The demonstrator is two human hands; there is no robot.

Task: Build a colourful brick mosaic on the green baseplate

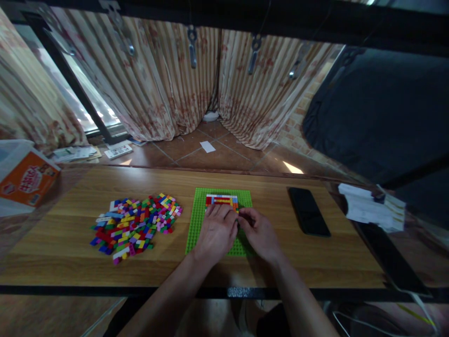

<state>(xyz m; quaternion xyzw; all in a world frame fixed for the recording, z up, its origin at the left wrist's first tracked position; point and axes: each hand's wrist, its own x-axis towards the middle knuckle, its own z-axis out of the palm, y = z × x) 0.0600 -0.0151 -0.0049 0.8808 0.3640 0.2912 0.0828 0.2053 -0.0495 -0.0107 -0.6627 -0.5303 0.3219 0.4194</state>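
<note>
A green studded baseplate (199, 201) lies on the wooden table in front of me. On it is a low build of toy bricks (221, 198) in red, white, blue, yellow and orange, its near side covered by my hands. My left hand (218, 229) is bent over the build, fingers close together and pressed against the bricks; the fingertips are partly hidden. From the right, my right hand (258, 231) meets it at the build's near right corner. Its thumb and forefinger are pinched together there, and whatever is between them is too small to make out.
Left of the baseplate spreads a pile of loose coloured bricks (136, 224). A black phone (308, 211) lies to the right. Papers (372, 206) and a dark flat device (391, 255) are at the right end. A plastic tub (26, 180) with an orange label stands far left.
</note>
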